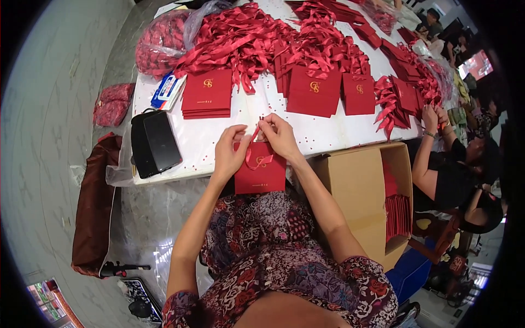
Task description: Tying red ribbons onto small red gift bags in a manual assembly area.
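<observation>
A small red paper gift bag [260,182] with a gold emblem hangs upright in front of me at the table's near edge. My left hand [232,151] grips its upper left side, with the thumb along the front. At the top, my right hand [279,136] pinches a red ribbon [255,135] between thumb and fingers. A loop of that ribbon droops over the bag's front. The fingertips partly hide the bag's top edge and the ribbon's ends.
Stacked red bags [206,93] and a heap of ribbons [240,41] cover the white table's [202,156] far side. A black case [155,143] and a wipes pack [167,90] lie left. An opened cardboard box [353,186] stands right, beside a co-worker's arm [425,164].
</observation>
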Motion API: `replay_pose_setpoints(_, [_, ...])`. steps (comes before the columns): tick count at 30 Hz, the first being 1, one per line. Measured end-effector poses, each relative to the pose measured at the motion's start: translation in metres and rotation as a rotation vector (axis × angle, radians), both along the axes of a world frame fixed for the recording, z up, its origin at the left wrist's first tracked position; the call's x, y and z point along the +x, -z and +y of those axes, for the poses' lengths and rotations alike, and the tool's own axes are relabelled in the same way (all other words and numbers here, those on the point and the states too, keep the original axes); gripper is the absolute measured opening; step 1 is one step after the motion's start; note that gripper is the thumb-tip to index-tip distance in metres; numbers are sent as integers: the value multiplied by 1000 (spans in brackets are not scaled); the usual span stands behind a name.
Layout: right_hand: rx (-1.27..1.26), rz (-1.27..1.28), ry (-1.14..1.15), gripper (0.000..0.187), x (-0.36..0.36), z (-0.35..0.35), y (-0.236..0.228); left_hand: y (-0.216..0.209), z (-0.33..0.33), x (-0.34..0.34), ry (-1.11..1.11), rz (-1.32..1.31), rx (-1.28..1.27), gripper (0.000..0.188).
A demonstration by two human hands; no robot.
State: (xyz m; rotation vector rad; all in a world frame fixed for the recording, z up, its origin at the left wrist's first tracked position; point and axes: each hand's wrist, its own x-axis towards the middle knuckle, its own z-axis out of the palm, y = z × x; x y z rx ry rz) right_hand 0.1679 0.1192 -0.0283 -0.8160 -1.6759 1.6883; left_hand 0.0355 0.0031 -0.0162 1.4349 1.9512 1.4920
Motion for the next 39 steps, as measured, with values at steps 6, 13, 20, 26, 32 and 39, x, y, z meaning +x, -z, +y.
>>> replay_pose_setpoints(6, [117, -52, 281, 19, 13, 14, 5, -2, -30, 4, 363, -549, -259, 33])
replay_pose_setpoints(13, [413, -209, 454, 18, 8, 12, -10, -16, -44, 45, 359, -779, 16, 49])
replay_pose_setpoints(20, [235, -155, 483, 19, 9, 42, -6, -8, -47, 65, 314, -590, -26, 42])
replay_pose_setpoints(26, [268, -206, 544, 24, 22, 56, 5, -24, -47, 64, 331, -329, -156, 43])
replay_pose_setpoints(32, [223, -122, 564, 24, 42, 76, 27, -14, -35, 64, 421, -560, -122, 48])
replay_pose_setpoints(39, [216, -35, 452, 19, 33, 68, 5, -18, -34, 45, 421, -688, -270, 54])
